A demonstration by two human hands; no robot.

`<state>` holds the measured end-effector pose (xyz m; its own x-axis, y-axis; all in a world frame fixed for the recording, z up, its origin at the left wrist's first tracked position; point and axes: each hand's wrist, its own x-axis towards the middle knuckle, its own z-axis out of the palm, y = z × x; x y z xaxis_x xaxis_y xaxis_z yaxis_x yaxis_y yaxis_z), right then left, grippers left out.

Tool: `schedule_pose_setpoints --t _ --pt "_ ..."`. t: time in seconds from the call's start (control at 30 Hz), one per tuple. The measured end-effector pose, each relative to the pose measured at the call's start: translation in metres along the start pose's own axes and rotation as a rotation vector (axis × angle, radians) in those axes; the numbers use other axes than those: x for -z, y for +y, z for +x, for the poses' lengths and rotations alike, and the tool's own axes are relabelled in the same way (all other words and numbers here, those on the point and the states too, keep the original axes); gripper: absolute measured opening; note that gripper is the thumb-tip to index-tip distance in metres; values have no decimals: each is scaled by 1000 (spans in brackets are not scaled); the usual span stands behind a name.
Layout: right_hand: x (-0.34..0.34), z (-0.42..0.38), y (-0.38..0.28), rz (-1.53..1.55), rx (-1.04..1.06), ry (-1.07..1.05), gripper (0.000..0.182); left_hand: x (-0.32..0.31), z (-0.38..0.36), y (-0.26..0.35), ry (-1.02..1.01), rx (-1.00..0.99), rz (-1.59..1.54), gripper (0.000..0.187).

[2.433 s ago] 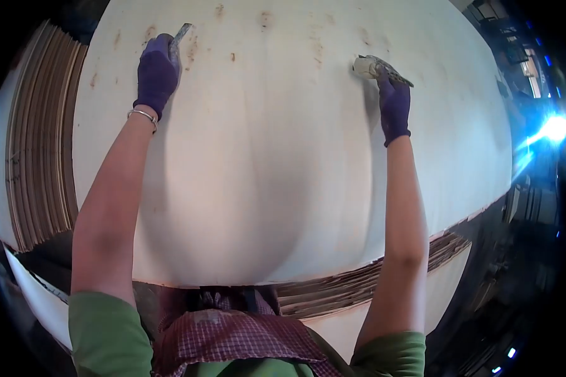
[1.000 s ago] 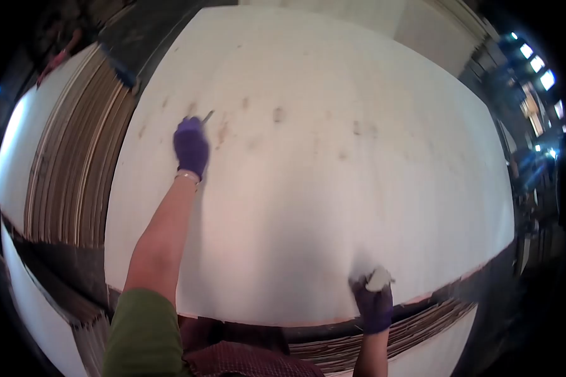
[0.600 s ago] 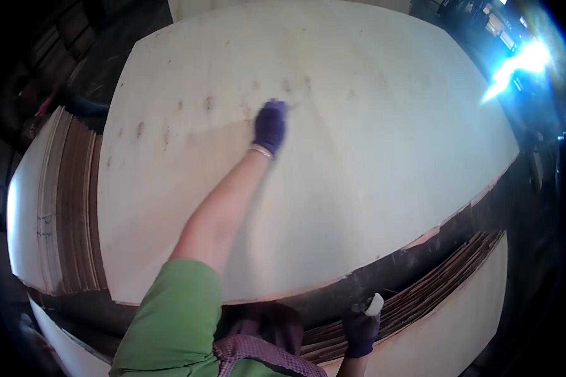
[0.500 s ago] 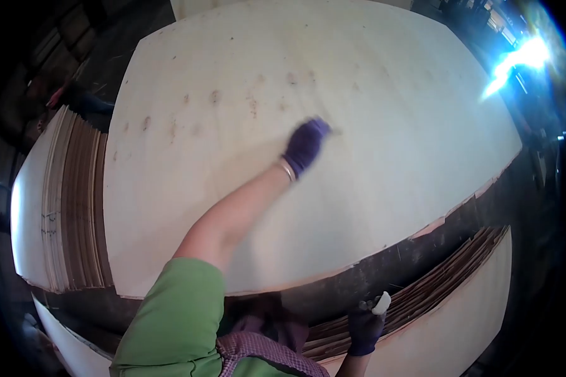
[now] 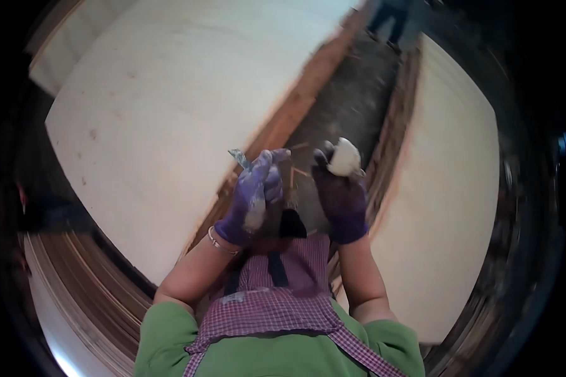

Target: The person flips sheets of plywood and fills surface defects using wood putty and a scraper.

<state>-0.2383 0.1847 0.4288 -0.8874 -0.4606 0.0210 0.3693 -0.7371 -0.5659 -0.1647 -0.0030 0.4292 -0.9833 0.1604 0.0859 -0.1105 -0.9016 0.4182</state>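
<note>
My left hand [image 5: 255,198], in a purple glove smeared with pale material, is closed around a small flat tool [image 5: 239,158] whose greyish blade sticks out past the fingers. To its right, my right hand [image 5: 341,204], in a darker-looking purple glove, grips a white lump [image 5: 344,158] at its fingertips. Both hands are raised in front of the checked apron, a short gap apart. Behind my left hand lies a large pale wood sheet [image 5: 170,81] on a stack with rough brown edges. Another stack topped by a pale sheet [image 5: 449,169] stands right of my right hand.
A dark floor gap [image 5: 339,103] with wood scraps runs between the two stacks. At its far end stands another person [image 5: 390,22], legs visible. More layered sheets [image 5: 88,295] are at the lower left, and another pale stack [image 5: 75,41] is at the upper left.
My left hand has come off the large sheet and back toward my body. My right hand has risen beside it with the white lump. The view has turned toward the gap.
</note>
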Motion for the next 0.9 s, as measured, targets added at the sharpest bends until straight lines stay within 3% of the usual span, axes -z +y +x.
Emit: schedule_pose_setpoints --t 0.03,0.1,0.13,0.2,0.23,0.3,0.33,0.37,0.4,0.43,0.5,0.57,0.6,0.63,0.7,0.77,0.83,0.87,0.9 --pt "-7 -33 9 -2 51 37 64 -26 -17 -12 -26 57 -6 39" --pt "-14 -92 29 54 34 123 55 -92 -48 -35 470 162 -2 44" --pt "-11 -118 39 43 103 153 55 -59 -69 -53 156 238 -259 41" --pt "4 -170 52 -1071 555 295 36 -91 -103 -74 179 317 -225 42" --pt "-9 -182 44 -1194 864 401 27 -103 -118 -84 241 316 -172 42" --pt "6 -230 31 -1711 1036 282 22 -98 -144 -113 26 153 523 43" --pt "6 -248 26 -1738 1057 334 22 -112 -151 -121 -79 153 258 45" --pt "4 -267 15 -1598 953 426 20 -128 -151 -136 -114 185 261 45" --pt "5 -286 14 -1448 844 507 18 -134 -152 -147 -15 300 310 45" --pt "13 -306 13 -1446 862 545 18 -136 -152 -160 85 407 369 46" --pt "33 -346 14 -725 287 728 23 -117 -155 -197 19 476 426 48" --pt "51 -389 3 -859 210 814 27 -124 -154 -229 -197 646 519 49" --pt "68 -409 7 -646 190 804 27 -126 -161 -249 -171 620 820 47" --pt "77 -426 7 -426 173 791 28 -127 -159 -274 -192 666 823 47" --pt "97 -466 14 -151 138 894 29 -118 -169 -322 -1130 -236 1906 43" --pt "130 -509 43 235 265 826 29 -107 -189 -369 -1156 23 1716 44" --pt "196 -564 95 -792 179 777 32 -76 -205 -404 -903 418 1313 44" --pt "225 -582 116 -779 129 898 34 -62 -210 -421 -894 449 1327 44" --pt "249 -598 134 -774 77 1018 36 -49 -216 -438 -692 427 1307 43"
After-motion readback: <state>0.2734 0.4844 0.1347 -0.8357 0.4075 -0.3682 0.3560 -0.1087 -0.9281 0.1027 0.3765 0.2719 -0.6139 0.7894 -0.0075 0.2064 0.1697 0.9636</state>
